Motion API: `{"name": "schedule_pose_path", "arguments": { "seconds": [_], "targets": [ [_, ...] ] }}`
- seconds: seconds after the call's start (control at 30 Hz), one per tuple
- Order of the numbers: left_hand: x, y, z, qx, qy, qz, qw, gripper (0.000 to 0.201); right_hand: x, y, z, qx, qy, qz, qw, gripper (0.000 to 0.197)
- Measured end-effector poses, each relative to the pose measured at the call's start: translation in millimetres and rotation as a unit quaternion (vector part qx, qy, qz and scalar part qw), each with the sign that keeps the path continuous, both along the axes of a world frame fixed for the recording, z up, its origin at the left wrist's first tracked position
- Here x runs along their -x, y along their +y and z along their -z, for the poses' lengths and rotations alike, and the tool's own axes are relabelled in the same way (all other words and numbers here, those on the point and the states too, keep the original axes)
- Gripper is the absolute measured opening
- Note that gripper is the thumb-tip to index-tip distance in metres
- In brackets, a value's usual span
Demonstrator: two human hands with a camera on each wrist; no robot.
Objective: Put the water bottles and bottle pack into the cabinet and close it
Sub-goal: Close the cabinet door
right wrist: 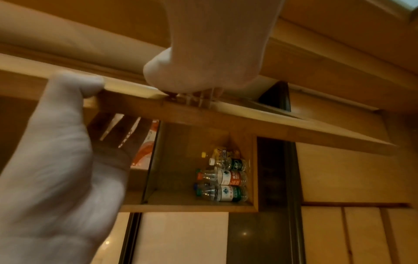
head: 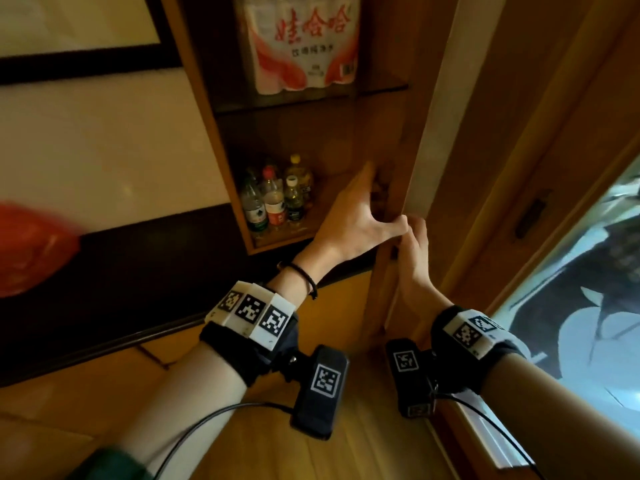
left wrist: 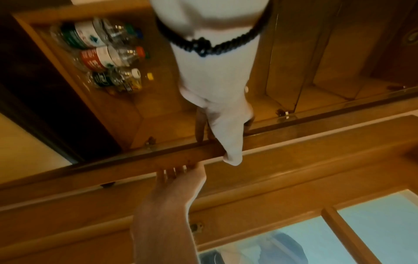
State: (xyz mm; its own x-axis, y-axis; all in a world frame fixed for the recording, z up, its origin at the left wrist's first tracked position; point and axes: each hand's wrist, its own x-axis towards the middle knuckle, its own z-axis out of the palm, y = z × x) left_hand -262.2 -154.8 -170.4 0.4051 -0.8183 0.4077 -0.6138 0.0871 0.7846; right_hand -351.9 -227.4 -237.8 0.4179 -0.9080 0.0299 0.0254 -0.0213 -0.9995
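The wooden cabinet [head: 221,140] stands open. A shrink-wrapped bottle pack [head: 304,46] with red lettering sits on its upper glass shelf [head: 381,89]. Several water bottles [head: 273,199] stand at the left of the bottom shelf; they show too in the wrist views [left wrist: 101,57] [right wrist: 224,180]. The glass-paned cabinet door [head: 429,133] is edge-on to me. My left hand [head: 360,216] pinches its free edge, thumb [left wrist: 233,157] on the rim, fingers behind the glass. My right hand [head: 415,258] holds the same edge just beside it, fingers [right wrist: 192,100] curled over the frame.
A blurred red bag [head: 31,247] lies at the far left. To the right of the door, a wooden-framed window [head: 588,306] runs along. A dark picture frame [head: 86,60] hangs on the wall left of the cabinet. Below my arms is a wooden surface [head: 242,445].
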Motion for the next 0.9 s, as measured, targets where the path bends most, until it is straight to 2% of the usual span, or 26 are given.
{"name": "schedule_pose_path", "arguments": {
  "seconds": [0.13, 0.27, 0.37, 0.47, 0.6, 0.8, 0.9],
  "targets": [
    [-38.1, 30.9, -0.9, -0.016, -0.004, -0.013, 1.0, 0.053, -32.2, 5.5, -5.7, 0.019, 0.028, -0.047, 0.998, 0.047],
    [-72.2, 52.5, 2.9, -0.015, 0.007, -0.049, 0.999, 0.046, -68.8, 6.1, -4.8, 0.032, 0.025, -0.09, 0.995, 0.035],
    [-96.6, 61.2, 7.2, 0.004, 0.022, -0.097, 0.995, 0.039, -97.4, 6.2, -3.8, 0.008, 0.004, -0.138, 0.99, 0.036],
    [-123.7, 63.2, 14.5, 0.026, 0.056, -0.164, 0.984, 0.035, -128.0, 5.1, -4.7, 0.026, 0.01, -0.179, 0.983, 0.04],
    [-162.6, 57.7, 22.0, 0.071, 0.107, -0.241, 0.962, 0.02, -180.9, -2.9, -2.9, 0.066, 0.022, -0.184, 0.98, 0.029],
    [-219.3, 41.9, 18.8, 0.082, 0.095, -0.317, 0.94, 0.021, -244.0, -23.7, -5.6, 0.093, 0.055, -0.208, 0.972, 0.035],
    [-240.1, 32.5, 19.1, 0.075, 0.075, -0.363, 0.926, 0.033, -265.1, -37.8, -13.8, 0.121, 0.087, -0.212, 0.966, 0.034]
  ]
}}
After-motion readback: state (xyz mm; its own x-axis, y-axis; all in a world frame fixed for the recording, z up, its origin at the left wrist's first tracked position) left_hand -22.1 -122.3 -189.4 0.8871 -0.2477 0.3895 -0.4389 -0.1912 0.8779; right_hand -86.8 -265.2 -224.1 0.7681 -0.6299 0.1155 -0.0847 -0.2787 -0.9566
